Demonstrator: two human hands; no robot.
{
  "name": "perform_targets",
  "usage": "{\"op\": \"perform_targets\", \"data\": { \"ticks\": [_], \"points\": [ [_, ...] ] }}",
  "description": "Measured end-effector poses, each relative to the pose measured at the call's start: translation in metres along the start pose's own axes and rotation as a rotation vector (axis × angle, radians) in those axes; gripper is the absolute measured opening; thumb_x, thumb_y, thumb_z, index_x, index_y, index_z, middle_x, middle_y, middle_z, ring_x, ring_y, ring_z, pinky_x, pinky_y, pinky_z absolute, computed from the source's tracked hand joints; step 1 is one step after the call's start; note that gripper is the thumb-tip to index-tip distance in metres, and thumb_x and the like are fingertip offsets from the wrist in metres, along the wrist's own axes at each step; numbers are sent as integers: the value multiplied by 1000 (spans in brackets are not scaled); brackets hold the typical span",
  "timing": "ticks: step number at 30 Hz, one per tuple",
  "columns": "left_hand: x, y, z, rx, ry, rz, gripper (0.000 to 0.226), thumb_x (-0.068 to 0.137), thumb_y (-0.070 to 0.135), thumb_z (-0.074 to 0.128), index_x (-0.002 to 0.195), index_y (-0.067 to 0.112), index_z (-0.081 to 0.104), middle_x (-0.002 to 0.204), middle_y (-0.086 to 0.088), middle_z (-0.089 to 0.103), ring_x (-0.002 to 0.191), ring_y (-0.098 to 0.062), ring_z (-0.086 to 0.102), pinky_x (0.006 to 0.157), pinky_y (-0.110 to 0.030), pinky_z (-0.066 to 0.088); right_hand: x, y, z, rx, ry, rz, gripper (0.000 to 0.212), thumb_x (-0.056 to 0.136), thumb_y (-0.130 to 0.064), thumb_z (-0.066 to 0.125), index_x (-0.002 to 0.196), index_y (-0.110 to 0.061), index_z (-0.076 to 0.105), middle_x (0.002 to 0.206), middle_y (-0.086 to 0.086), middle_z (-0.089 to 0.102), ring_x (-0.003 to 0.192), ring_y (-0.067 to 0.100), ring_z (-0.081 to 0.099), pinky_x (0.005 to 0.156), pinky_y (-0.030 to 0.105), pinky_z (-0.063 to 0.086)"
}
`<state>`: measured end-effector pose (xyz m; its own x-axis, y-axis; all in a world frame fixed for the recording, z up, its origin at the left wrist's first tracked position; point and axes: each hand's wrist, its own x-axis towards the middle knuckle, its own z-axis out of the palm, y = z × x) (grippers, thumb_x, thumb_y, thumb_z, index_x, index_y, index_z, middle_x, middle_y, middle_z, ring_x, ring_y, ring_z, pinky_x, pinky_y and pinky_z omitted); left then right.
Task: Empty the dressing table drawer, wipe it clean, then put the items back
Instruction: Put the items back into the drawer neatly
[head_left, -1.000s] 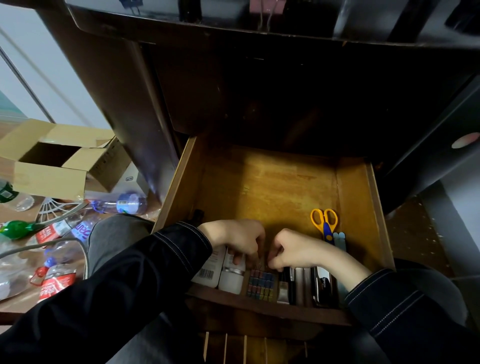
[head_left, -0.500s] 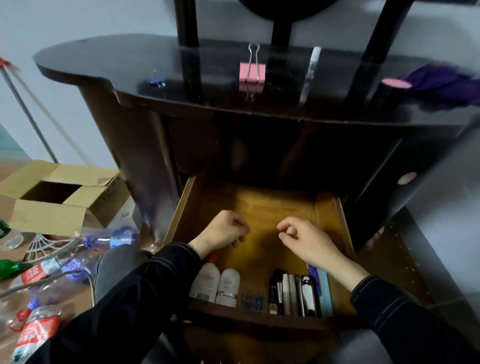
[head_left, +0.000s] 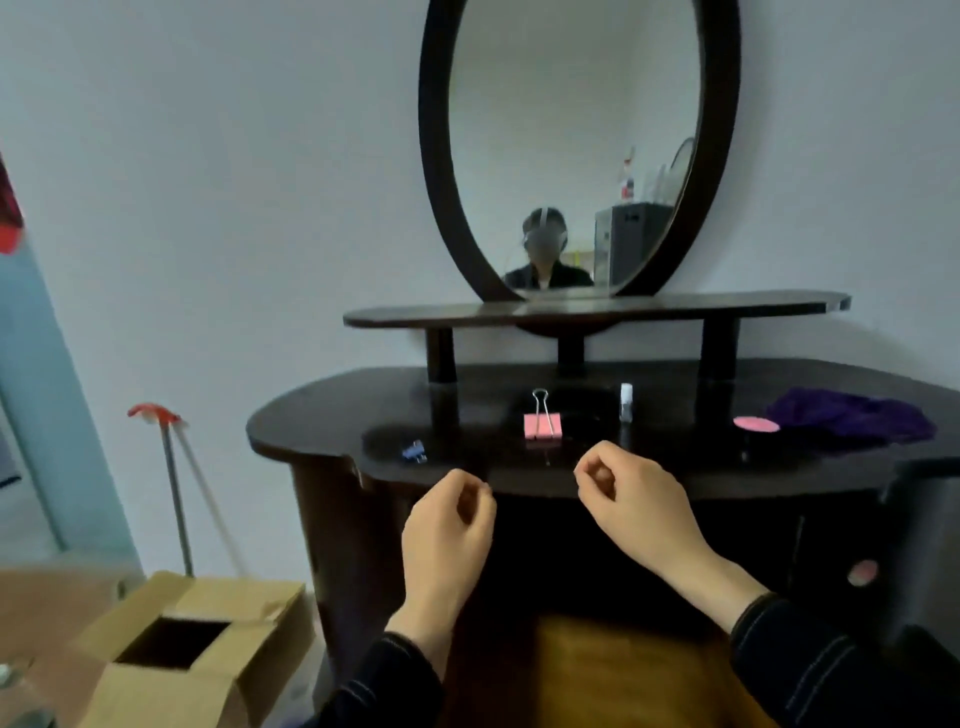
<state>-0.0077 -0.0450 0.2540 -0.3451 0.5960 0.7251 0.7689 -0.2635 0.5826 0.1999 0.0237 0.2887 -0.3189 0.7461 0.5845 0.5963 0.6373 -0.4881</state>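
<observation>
Both hands have risen from the drawer (head_left: 597, 670) to the dressing table's (head_left: 322, 415) near edge. The left hand (head_left: 447, 535) and right hand (head_left: 631, 509) are curled, thumb on forefinger, nothing visible in them. The drawer is open below, between the forearms, with only bare brown wood showing.

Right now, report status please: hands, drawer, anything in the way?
Left hand, right hand at tabletop edge, fingers curled, nothing seen inside. Drawer open below, contents out of view. Pink binder clip, purple cloth on tabletop, nothing blocking.
</observation>
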Motion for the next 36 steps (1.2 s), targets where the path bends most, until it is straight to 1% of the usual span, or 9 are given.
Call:
{"op": "perform_targets", "data": {
  "ticks": [2, 7, 12, 16, 21, 25, 28, 30, 36],
  "points": [
    [22, -7, -9, 202, 91, 72, 4, 88, 30, 62, 87, 29, 58, 85, 15, 57, 82, -6, 54, 62, -23, 44, 23, -4, 8, 22, -43, 75, 11, 92, -32, 62, 82, -37, 58, 81, -29, 62, 76, -3, 59, 60, 23, 44],
    [74, -36, -17, 594, -46, -185, 52, 89, 38, 59, 136, 20, 48, 133, -7, 49, 123, -32, 44, 96, -43, 42, 57, -2, 21, 83, -83, 236, 8, 88, -28, 62, 86, -35, 62, 64, -19, 65, 66, 4, 62, 65, 29, 53],
    [96, -46, -6, 751, -303, -143, 33, 99, 32, 43, 127, 25, 58, 124, -1, 54, 117, -28, 48, 94, -39, 42, 71, 5, 24, 158, -46, 318, 6, 86, -27, 63, 89, -33, 63, 70, -11, 67, 71, 5, 65, 70, 34, 57],
    [98, -38, 2, 613, -324, -80, 24, 96, 13, 47, 114, 18, 63, 109, -1, 50, 95, -25, 55, 76, -33, 47, 84, 8, 32, 91, -21, 374, 17, 90, -36, 60, 106, -30, 60, 96, -13, 65, 83, 7, 62, 70, 31, 50],
    [97, -26, 15, 347, -287, 1, 8, 94, 17, 62, 89, 20, 68, 89, 9, 51, 80, -13, 55, 67, -20, 37, 107, 0, 52, -62, -36, 368, 45, 96, -44, 56, 132, -18, 52, 134, 3, 47, 106, 23, 60, 76, 34, 43],
    [101, -24, 26, 252, -276, -1, 8, 86, 24, 75, 86, 18, 70, 86, 7, 59, 78, -9, 56, 71, -22, 43, 127, 4, 67, -146, -75, 372, 48, 92, -53, 59, 124, -17, 58, 131, 7, 50, 118, 28, 51, 82, 37, 48],
    [102, -26, 26, 211, -256, -1, 6, 85, 23, 77, 86, 18, 77, 86, 6, 66, 78, -6, 59, 75, -23, 48, 134, 9, 69, -107, -131, 328, 24, 94, -41, 60, 112, -25, 60, 129, 5, 53, 116, 28, 52, 88, 39, 49],
    [100, -24, 23, 156, -255, -5, 7, 87, 19, 75, 90, 15, 80, 88, 4, 72, 83, -8, 65, 80, -26, 51, 134, 12, 68, 4, -135, 278, 8, 94, -33, 62, 98, -27, 59, 122, 3, 56, 107, 24, 57, 87, 40, 52],
    [69, 13, -1, -240, -354, -103, 15, 93, 22, 68, 90, 13, 80, 79, -1, 75, 73, -9, 68, 69, -20, 51, 94, 0, 39, 514, -49, 184, 18, 92, -23, 72, 86, -6, 69, 91, 2, 71, 90, 14, 66, 82, 32, 52]
  ]
}}
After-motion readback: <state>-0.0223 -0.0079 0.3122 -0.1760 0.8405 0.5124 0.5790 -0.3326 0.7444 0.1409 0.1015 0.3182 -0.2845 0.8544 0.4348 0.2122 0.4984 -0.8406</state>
